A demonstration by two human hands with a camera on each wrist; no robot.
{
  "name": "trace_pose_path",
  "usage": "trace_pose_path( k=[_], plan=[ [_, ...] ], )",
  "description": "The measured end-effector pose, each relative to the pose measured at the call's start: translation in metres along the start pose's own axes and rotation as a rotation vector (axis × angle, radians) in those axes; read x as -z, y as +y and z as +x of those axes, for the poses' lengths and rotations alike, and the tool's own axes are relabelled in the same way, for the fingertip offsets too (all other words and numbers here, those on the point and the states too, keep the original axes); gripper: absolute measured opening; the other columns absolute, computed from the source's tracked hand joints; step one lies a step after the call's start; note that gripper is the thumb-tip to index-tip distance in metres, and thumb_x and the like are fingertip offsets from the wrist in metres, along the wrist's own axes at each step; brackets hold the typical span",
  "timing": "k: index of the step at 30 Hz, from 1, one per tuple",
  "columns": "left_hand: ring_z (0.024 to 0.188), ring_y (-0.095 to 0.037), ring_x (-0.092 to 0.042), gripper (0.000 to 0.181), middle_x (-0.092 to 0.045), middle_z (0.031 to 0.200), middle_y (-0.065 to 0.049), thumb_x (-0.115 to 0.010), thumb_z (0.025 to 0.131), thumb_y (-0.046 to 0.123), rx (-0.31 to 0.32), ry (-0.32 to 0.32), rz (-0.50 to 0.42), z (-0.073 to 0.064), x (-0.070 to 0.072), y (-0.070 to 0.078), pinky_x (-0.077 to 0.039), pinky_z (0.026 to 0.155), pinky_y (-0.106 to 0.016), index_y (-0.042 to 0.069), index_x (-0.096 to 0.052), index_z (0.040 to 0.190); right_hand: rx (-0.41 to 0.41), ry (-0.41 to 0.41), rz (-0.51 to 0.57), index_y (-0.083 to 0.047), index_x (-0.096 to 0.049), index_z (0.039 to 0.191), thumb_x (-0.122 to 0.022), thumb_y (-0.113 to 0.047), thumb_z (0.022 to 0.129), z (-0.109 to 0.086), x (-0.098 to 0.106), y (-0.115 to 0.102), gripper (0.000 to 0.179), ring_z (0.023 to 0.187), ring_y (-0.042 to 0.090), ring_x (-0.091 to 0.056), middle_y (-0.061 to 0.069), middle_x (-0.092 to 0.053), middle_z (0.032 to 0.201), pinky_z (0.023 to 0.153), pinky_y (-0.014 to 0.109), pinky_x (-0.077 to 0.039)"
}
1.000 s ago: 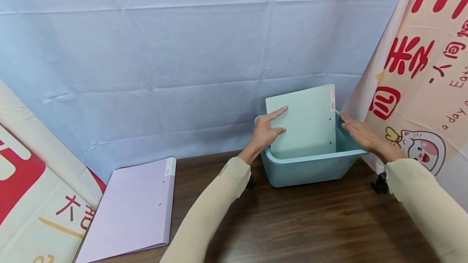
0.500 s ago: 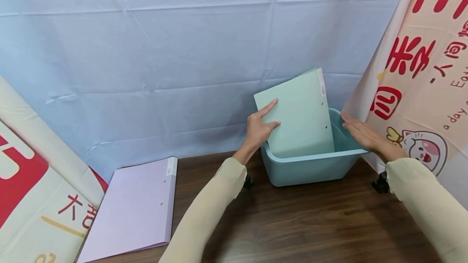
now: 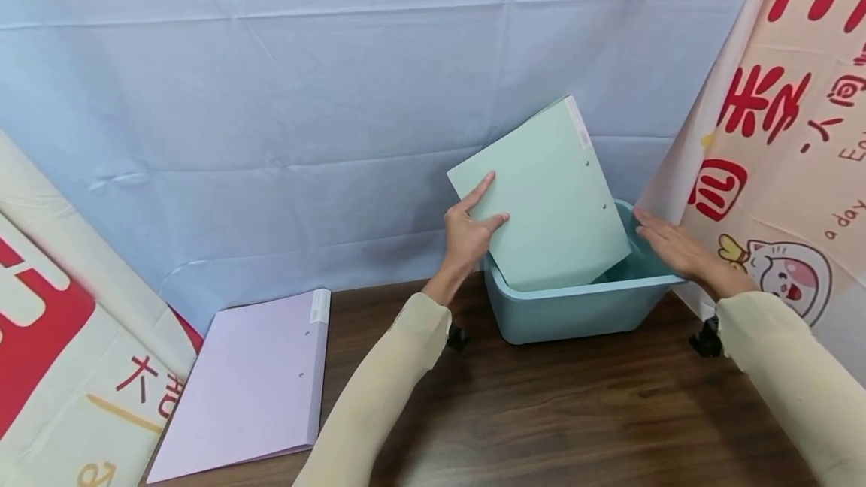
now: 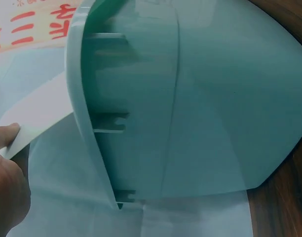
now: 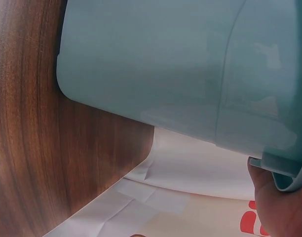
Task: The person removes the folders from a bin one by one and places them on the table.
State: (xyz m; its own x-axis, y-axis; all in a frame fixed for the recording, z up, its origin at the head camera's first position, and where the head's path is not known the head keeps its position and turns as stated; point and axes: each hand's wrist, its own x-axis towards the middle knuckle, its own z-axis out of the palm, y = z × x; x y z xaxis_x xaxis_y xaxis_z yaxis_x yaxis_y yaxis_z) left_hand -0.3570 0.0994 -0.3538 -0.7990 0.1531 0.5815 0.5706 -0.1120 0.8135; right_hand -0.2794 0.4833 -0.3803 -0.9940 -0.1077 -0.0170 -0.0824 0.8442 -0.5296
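A pale green folder (image 3: 541, 194), with two small holes and a white label along one edge, leans tilted in a teal plastic bin (image 3: 575, 314). My left hand (image 3: 468, 235) pinches the folder's left edge, thumb and index finger spread on its front face. In the left wrist view the folder's pale edge (image 4: 42, 111) shows beyond the bin's rim. My right hand (image 3: 679, 250) holds the bin's right rim, its fingers lying long over the edge. From the right wrist view, a digit (image 5: 259, 175) sits under the rim's outer lip.
A lilac folder (image 3: 250, 382) lies flat at the left of the dark wood table (image 3: 575, 404). Pale blue cloth (image 3: 338, 111) hangs behind. Printed cloths stand at the left (image 3: 88, 367) and right (image 3: 778, 171), the right one close to the bin.
My left hand has lifted the green folder up and to the left, tilting it further, so more of it shows above the bin. The right hand and bin stay in place.
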Motion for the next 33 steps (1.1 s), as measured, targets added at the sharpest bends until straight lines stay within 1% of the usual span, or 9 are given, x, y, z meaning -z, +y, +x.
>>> trace_pose_path(
  k=[4, 9, 13, 19, 22, 25, 28, 30, 33],
  plan=[
    [0.143, -0.003, -0.051, 0.078, -0.060, 0.151, 0.011, -0.083, 0.082, -0.013, -0.008, 0.039, -0.047, 0.003, 0.004, 0.004, -0.047, 0.113, -0.028, 0.025, -0.065, 0.147, -0.002, -0.003, 0.005, -0.004, 0.004, 0.168, -0.024, -0.039, 0.117, 0.002, 0.002, -0.001, 0.068, 0.158, 0.055, 0.003, 0.028, 0.006, 0.173, 0.121, 0.077, -0.006],
    [0.144, -0.004, -0.050, 0.079, -0.060, 0.151, 0.011, -0.083, 0.080, -0.015, -0.017, 0.077, -0.082, 0.004, 0.008, 0.009, -0.047, 0.114, -0.030, 0.024, -0.065, 0.147, -0.008, -0.005, 0.009, -0.005, 0.006, 0.168, -0.023, -0.039, 0.117, 0.002, 0.002, -0.002, 0.068, 0.158, 0.054, 0.005, 0.027, 0.007, 0.173, 0.120, 0.077, -0.006],
    [0.144, -0.007, -0.051, 0.079, -0.061, 0.151, 0.007, -0.084, 0.079, -0.016, -0.020, 0.108, -0.110, 0.004, 0.011, 0.013, -0.047, 0.115, -0.033, 0.023, -0.066, 0.145, -0.004, -0.003, 0.008, -0.004, 0.004, 0.168, -0.023, -0.038, 0.117, 0.002, 0.002, -0.002, 0.068, 0.158, 0.054, 0.004, 0.028, 0.006, 0.173, 0.121, 0.077, -0.006],
    [0.145, -0.011, -0.051, 0.080, -0.060, 0.152, 0.003, -0.083, 0.078, -0.019, -0.023, 0.136, -0.136, 0.006, 0.016, 0.016, -0.047, 0.115, -0.033, 0.019, -0.065, 0.147, 0.001, 0.004, 0.010, -0.002, 0.003, 0.168, -0.023, -0.038, 0.117, 0.000, 0.002, -0.003, 0.068, 0.157, 0.056, 0.003, 0.029, 0.005, 0.173, 0.120, 0.078, -0.005],
    [0.145, -0.013, -0.051, 0.080, -0.059, 0.154, 0.001, -0.081, 0.079, -0.020, -0.008, 0.154, -0.143, 0.004, 0.017, 0.023, -0.048, 0.114, -0.034, 0.016, -0.063, 0.148, -0.009, 0.006, 0.011, -0.003, 0.003, 0.168, -0.022, -0.040, 0.117, -0.001, 0.002, -0.002, 0.068, 0.157, 0.057, 0.003, 0.030, 0.004, 0.172, 0.120, 0.079, -0.005],
    [0.145, -0.015, -0.053, 0.079, -0.058, 0.154, -0.001, -0.080, 0.079, -0.021, 0.001, 0.172, -0.155, 0.001, 0.018, 0.035, -0.050, 0.112, -0.034, 0.012, -0.062, 0.149, -0.016, 0.007, 0.008, -0.002, 0.003, 0.168, -0.022, -0.041, 0.117, -0.001, 0.002, -0.002, 0.069, 0.157, 0.057, 0.002, 0.031, 0.003, 0.172, 0.120, 0.078, -0.005],
    [0.143, -0.017, -0.054, 0.078, -0.059, 0.154, -0.003, -0.078, 0.079, -0.023, 0.002, 0.188, -0.187, -0.002, 0.020, 0.045, -0.052, 0.110, -0.035, 0.009, -0.061, 0.149, -0.010, 0.011, -0.002, 0.001, 0.001, 0.167, -0.021, -0.039, 0.117, -0.001, 0.001, -0.001, 0.068, 0.156, 0.058, 0.001, 0.033, 0.002, 0.171, 0.121, 0.077, -0.006],
    [0.143, -0.017, -0.055, 0.079, -0.058, 0.154, -0.003, -0.078, 0.079, -0.023, 0.005, 0.200, -0.205, -0.002, 0.021, 0.045, -0.052, 0.110, -0.034, 0.010, -0.062, 0.149, -0.003, 0.016, -0.008, 0.002, 0.000, 0.167, -0.022, -0.037, 0.117, 0.000, 0.001, -0.001, 0.067, 0.156, 0.058, -0.001, 0.033, 0.000, 0.171, 0.121, 0.076, -0.006],
    [0.142, -0.017, -0.056, 0.082, -0.058, 0.155, 0.000, -0.079, 0.078, -0.023, 0.010, 0.219, -0.230, 0.001, 0.023, 0.038, -0.053, 0.109, -0.034, 0.014, -0.062, 0.149, 0.007, 0.018, -0.019, 0.002, 0.000, 0.167, -0.022, -0.035, 0.117, 0.000, 0.001, 0.000, 0.066, 0.156, 0.058, -0.001, 0.034, 0.000, 0.171, 0.122, 0.076, -0.007]
  ],
)
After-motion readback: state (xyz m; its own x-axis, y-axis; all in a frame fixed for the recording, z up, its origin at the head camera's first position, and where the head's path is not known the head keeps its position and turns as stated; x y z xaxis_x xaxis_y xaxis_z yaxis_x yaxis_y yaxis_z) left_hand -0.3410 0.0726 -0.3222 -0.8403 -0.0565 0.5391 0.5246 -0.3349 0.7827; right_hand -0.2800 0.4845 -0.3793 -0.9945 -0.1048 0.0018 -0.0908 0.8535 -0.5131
